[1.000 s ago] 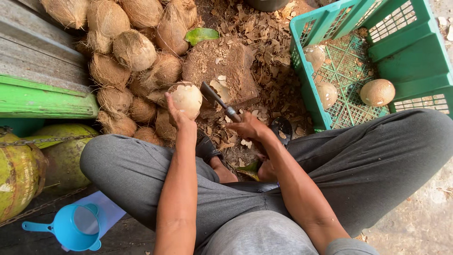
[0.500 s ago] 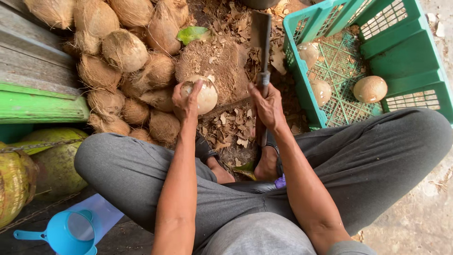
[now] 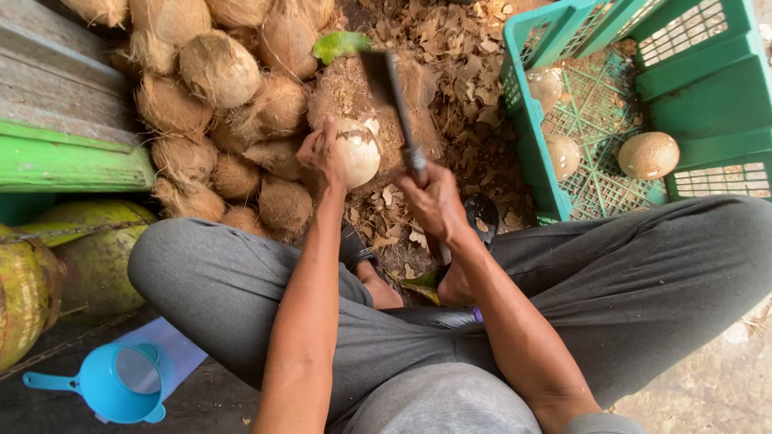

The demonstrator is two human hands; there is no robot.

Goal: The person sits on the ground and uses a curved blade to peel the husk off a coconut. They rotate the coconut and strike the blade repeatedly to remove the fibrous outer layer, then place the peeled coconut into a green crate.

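Left hand (image 3: 322,153) wrapped round the peeled coconut (image 3: 356,151), pinning it on the stump; right hand (image 3: 434,201) just beside it, fist closed on the cleaver (image 3: 394,100) handle. Shell's hard, round and rolls, so I'd grip its far side, away from the blade.

I note a pale cream peeled coconut (image 3: 357,151) with brown streaks of husk near its top, and a dark grey cleaver blade (image 3: 384,74) raised above it. The heaped husked coconuts (image 3: 215,71) are tan to brown and fibrous; the crate (image 3: 683,76) is teal green with a lattice pattern. I also log grey trousers (image 3: 643,273), a light blue funnel (image 3: 121,384) and a bright green plank (image 3: 72,165).
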